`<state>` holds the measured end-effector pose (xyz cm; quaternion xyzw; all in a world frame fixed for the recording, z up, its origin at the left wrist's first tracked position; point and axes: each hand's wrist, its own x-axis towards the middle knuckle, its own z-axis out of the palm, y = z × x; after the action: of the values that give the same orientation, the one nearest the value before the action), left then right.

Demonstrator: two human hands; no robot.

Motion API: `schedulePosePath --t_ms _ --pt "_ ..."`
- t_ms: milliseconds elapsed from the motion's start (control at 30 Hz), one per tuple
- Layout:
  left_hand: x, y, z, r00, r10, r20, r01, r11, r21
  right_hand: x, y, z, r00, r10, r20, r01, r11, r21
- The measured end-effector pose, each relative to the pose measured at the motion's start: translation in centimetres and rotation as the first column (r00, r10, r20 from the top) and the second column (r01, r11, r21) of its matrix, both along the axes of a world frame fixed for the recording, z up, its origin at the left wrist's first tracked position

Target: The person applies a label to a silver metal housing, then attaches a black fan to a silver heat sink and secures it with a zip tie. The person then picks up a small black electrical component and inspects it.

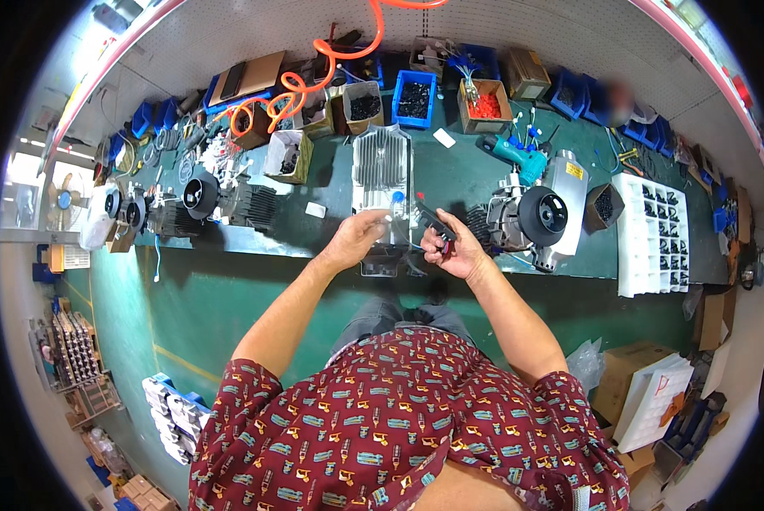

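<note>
Your left hand (pixel 358 237) was curled loosely over the near end of the silver finned housing (pixel 383 175), fingers bent down onto its edge, it seemed to steady the piece; whether they pinched anything small there I could not tell. Left of it on the green bench (pixel 254 243) lay the black finned motors (pixel 220 203), set well aside, it looked, to leave the middle free for work. That housing lay lengthwise, running from the far bins toward you, so its near end sat right under your hands at the bench's edge. Just beside your left hand, your right hand (pixel 452 249) was closed around a thin dark tool (pixel 433 223) with a red grip, its tip angled up and left toward the housing's near right corner, close to it though contact was hard to judge. Farther right stood another motor with a round black end cap (pixel 542 215), the teal power driver (pixel 518 155) beyond it, and then the white divided tray (pixel 658 234), all within reach.
</note>
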<state>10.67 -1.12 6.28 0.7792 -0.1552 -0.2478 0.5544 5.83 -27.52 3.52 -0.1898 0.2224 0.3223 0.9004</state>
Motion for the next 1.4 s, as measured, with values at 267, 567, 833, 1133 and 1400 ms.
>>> schedulePosePath --t_ms 267,567,833,1133,1400 --pt "0.1 0.1 -1.4 0.996 0.087 -0.025 -0.09 0.987 -0.136 0.2 2.5 0.5 0.997 0.054 -0.051 -0.05 0.995 0.082" --pt "0.5 -0.3 -1.5 0.995 0.1 0.03 -0.098 0.994 -0.056 -0.3 4.4 1.1 1.0 -0.003 -0.025 0.003 1.0 0.004" --pt "1.1 0.0 -3.0 0.996 0.072 -0.059 -0.081 0.98 -0.18 -0.3 4.3 0.8 1.0 -0.028 -0.002 0.028 0.998 -0.053" --pt "1.9 1.0 -1.3 0.991 -0.084 -0.1 0.066 0.983 -0.172 0.2 4.0 1.4 0.996 0.079 -0.043 -0.088 0.954 -0.288" --pt "2.1 1.2 -0.9 0.993 -0.111 0.032 0.113 0.991 -0.068 -0.1 4.2 1.0 0.997 -0.025 -0.078 0.008 0.979 -0.204"
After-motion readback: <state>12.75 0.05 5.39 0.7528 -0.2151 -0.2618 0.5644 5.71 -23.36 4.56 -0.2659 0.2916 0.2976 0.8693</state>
